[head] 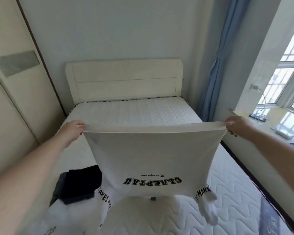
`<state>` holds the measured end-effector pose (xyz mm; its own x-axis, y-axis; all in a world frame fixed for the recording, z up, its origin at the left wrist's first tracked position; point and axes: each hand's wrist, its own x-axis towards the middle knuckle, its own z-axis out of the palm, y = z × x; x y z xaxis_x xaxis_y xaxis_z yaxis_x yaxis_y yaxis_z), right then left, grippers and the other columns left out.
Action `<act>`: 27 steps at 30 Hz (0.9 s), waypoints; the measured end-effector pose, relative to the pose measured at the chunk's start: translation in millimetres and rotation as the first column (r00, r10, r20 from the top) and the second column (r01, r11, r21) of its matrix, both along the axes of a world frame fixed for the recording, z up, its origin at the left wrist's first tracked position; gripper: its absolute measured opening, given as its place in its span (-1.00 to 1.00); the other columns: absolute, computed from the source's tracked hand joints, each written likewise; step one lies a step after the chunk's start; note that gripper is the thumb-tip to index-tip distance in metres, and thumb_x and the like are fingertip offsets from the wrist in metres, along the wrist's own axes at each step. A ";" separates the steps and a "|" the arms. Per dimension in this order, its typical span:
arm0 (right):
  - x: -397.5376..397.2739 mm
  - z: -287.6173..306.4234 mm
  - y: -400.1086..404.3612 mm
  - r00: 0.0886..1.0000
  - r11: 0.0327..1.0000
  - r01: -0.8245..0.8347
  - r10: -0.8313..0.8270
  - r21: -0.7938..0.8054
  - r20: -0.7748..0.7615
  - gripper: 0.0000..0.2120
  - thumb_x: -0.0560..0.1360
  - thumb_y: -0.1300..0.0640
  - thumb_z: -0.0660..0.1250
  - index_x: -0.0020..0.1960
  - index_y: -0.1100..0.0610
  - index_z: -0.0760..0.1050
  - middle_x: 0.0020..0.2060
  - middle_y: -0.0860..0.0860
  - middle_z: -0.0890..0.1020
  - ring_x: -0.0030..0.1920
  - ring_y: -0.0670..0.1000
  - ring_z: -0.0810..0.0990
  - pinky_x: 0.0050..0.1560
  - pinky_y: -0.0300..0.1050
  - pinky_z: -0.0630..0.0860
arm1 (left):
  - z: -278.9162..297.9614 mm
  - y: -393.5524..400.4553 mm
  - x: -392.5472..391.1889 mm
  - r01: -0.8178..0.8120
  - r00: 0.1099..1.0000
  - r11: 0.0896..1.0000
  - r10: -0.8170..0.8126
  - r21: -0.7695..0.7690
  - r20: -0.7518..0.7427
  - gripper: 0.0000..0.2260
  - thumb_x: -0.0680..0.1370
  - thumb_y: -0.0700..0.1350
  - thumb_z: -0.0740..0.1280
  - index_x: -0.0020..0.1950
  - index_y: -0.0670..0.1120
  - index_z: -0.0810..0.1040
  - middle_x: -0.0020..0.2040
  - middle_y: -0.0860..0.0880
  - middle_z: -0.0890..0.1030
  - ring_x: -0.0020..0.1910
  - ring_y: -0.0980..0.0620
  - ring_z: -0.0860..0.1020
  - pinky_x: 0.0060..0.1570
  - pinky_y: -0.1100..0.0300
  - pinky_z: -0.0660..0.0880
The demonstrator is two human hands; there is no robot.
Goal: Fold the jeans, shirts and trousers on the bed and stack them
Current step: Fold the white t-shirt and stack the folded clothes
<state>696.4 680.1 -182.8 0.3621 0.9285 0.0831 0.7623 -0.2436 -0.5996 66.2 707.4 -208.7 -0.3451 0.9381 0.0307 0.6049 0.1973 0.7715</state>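
Hands, left hand [73, 128] and right hand [236, 125], grip white shirt [151, 155] hem, upside down above bed [134, 111].

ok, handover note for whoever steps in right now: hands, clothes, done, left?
Left hand and right hand each pinch a hem corner of the white T-shirt, held upside down and stretched taut over the mattress.
Done: a dark folded stack lies on the bed, near left.
Left: lay this shirt flat, fold, stack. More white printed fabric lies at the near left edge, apparently unfolded.
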 end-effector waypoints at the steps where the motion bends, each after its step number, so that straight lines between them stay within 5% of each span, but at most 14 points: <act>1: 1.6 7.4 2.4 0.999 1.000 0.010 -0.010 0.004 -0.030 -0.86 0.51 0.24 0.31 -0.15 0.16 0.64 -0.35 0.14 0.66 -0.37 0.11 0.58 -0.20 0.02 0.62 | 11.0 4.4 -2.3 0.012 1.000 1.000 -0.012 0.006 0.006 -0.97 0.57 -0.16 0.34 -0.04 -0.07 0.58 -0.31 -0.12 0.54 -0.38 -0.05 0.40 -0.36 0.19 0.30; 5: 1.8 31.7 11.1 0.962 0.995 0.097 -0.087 0.024 -0.261 -0.88 0.55 0.34 0.31 0.02 0.37 0.58 -0.36 0.17 0.55 -0.45 0.08 0.52 -0.49 -0.20 0.57 | 45.7 21.1 -10.4 0.081 0.997 0.996 -0.081 -0.041 -0.002 -0.93 0.57 -0.22 0.36 -0.10 -0.19 0.59 -0.32 -0.16 0.53 -0.40 -0.05 0.39 -0.39 0.22 0.35; 8: -1.2 44.3 19.1 0.882 0.986 0.164 -0.143 0.008 -0.449 -0.89 0.59 0.36 0.24 0.06 0.27 0.51 -0.37 0.14 0.48 -0.66 -0.10 0.47 -0.62 -0.32 0.46 | 63.7 31.7 -11.2 0.074 0.995 0.993 -0.067 -0.091 0.069 -0.92 0.58 -0.28 0.32 -0.08 -0.25 0.59 -0.31 -0.17 0.52 -0.42 -0.04 0.40 -0.53 0.30 0.43; 12: 4.4 48.2 33.0 0.768 0.987 0.158 -0.144 -0.034 -0.624 -0.89 0.61 0.39 0.19 -0.01 0.25 0.45 -0.33 0.15 0.45 -0.67 -0.14 0.47 -0.60 -0.29 0.49 | 72.7 46.8 -1.3 0.038 0.987 0.994 -0.021 -0.104 0.162 -0.90 0.56 -0.31 0.30 -0.13 -0.26 0.58 -0.32 -0.18 0.51 -0.58 0.08 0.43 -0.59 0.38 0.41; 17: 20.9 28.9 65.4 0.664 0.987 0.153 -0.135 -0.042 -0.735 -0.72 0.58 0.41 0.23 0.29 0.33 0.43 -0.29 0.16 0.52 -0.53 -0.03 0.58 -0.44 -0.22 0.59 | 67.1 62.1 17.9 -0.003 0.961 0.994 0.033 -0.108 0.274 -0.85 0.57 -0.33 0.24 -0.18 -0.23 0.51 -0.33 -0.20 0.55 -0.64 0.14 0.49 -0.58 0.37 0.46; 20: 31.1 16.2 94.5 0.654 0.984 0.169 -0.154 -0.054 -0.740 -0.93 0.57 0.37 0.26 -0.04 0.34 0.51 -0.29 0.15 0.54 -0.57 -0.07 0.58 -0.38 -0.20 0.61 | 61.2 73.2 29.6 0.021 0.945 0.993 0.020 -0.119 0.327 -0.86 0.60 -0.30 0.21 -0.11 -0.22 0.51 -0.40 -0.14 0.64 -0.50 0.09 0.62 -0.50 0.35 0.53; 22: 38.0 7.9 115.9 0.636 0.980 0.191 -0.167 -0.055 -0.754 -0.89 0.55 0.35 0.28 -0.15 0.30 0.51 -0.30 0.15 0.57 -0.55 -0.07 0.59 -0.32 -0.19 0.63 | 57.3 85.8 36.6 0.013 0.929 0.994 0.028 -0.109 0.369 -0.88 0.62 -0.30 0.21 -0.07 -0.24 0.52 -0.33 -0.18 0.66 -0.46 0.05 0.65 -0.44 0.31 0.58; 27: 43.3 -1.5 167.5 0.574 0.982 0.190 -0.126 -0.018 -0.809 -0.93 0.53 0.30 0.35 -0.11 0.30 0.58 -0.23 0.15 0.64 -0.38 -0.02 0.67 -0.28 -0.23 0.64 | 53.2 131.0 57.6 -0.061 0.882 0.996 0.087 -0.072 0.464 -0.86 0.60 -0.33 0.21 -0.11 -0.24 0.51 -0.18 -0.20 0.59 -0.50 0.09 0.62 -0.44 0.33 0.57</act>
<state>739.8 847.7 -184.3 0.4504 0.8538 -0.2611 -0.0862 -0.2495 -0.9645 123.8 838.4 -155.5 -0.3755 0.9050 -0.1999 0.1606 0.2760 0.9477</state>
